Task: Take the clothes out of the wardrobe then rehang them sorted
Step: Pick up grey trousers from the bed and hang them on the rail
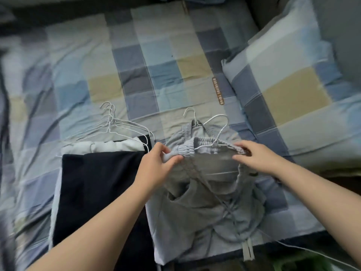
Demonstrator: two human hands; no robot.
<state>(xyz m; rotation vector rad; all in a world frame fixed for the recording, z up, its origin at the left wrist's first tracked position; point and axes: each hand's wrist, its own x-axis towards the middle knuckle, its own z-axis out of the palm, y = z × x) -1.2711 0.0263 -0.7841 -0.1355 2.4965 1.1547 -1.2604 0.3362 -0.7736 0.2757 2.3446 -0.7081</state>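
The grey trousers [205, 192] lay on the bed [136, 65] between your hands, their waistband over a wire hanger [218, 133]. Your left hand [156, 167] pinched the waistband's left end, and your right hand [256, 159] curled round its right end. Dark clothes [97, 182] lay just left.

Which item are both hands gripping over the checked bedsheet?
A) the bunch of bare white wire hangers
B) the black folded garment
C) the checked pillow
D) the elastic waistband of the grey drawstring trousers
D: the left hand pinches one end of the grey trousers' elastic waistband, the right hand holds the other end, beside a white wire hanger.
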